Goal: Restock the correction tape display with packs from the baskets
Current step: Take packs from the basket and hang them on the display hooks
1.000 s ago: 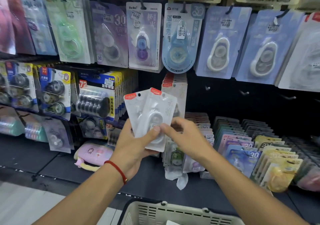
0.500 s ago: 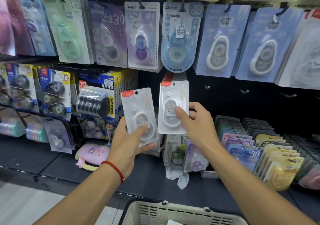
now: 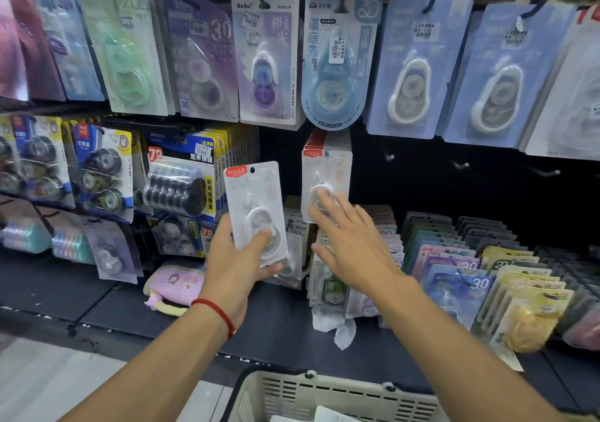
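Black pegboard display [image 3: 487, 187] carries full rows of carded tapes above, yet several pegs to the right of the white stack are bare, so restocking looks well short of done. Below it, the cream basket [image 3: 324, 395] sits at the frame's bottom edge. One white pack [image 3: 326, 181] hangs on its peg; the right hand [image 3: 354, 246], fingers spread, touches its blister. The left hand [image 3: 237, 265] grips another white pack [image 3: 256, 210] upright, thumb on front.

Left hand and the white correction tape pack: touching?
Touching. In the head view, the left hand holds the white pack with its thumb pressed on the front blister and fingers wrapped behind the lower edge.
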